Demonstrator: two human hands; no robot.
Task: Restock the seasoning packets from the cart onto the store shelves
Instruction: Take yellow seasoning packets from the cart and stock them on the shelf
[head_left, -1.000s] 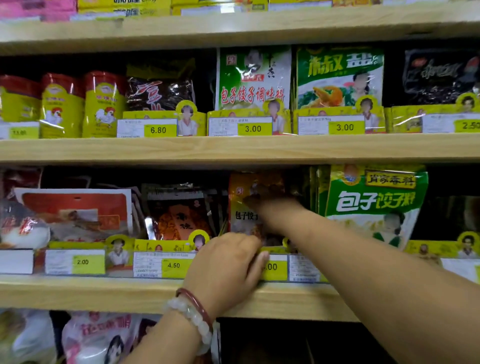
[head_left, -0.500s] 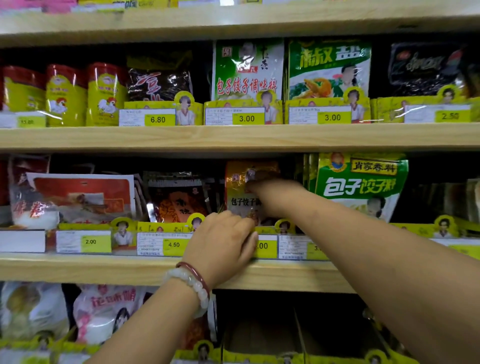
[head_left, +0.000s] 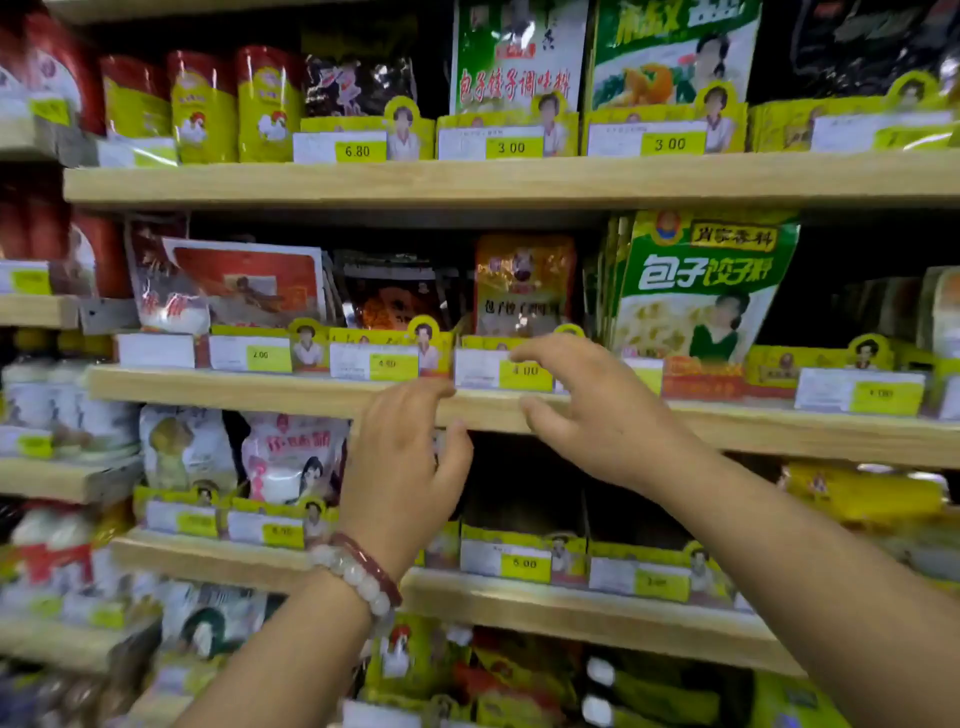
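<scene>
An orange seasoning packet (head_left: 524, 283) stands upright on the middle wooden shelf (head_left: 270, 387), behind a yellow price-tag rail. My right hand (head_left: 587, 410) hovers just in front of and below it, fingers spread and relaxed, holding nothing. My left hand (head_left: 408, 467), with bead bracelets on the wrist, hangs in front of the shelf edge, fingers loosely bent and empty. The cart is out of view.
A green dumpling-seasoning packet (head_left: 701, 291) stands right of the orange one; dark and red-white packets (head_left: 244, 286) stand to its left. Yellow canisters (head_left: 202, 104) fill the upper shelf. The shelf below has a dark gap (head_left: 524, 488) behind its tags.
My right hand has let go of the orange packet and drawn back out of the shelf. My left hand has come off the price-tag rail and dropped lower. The view has tilted down.
</scene>
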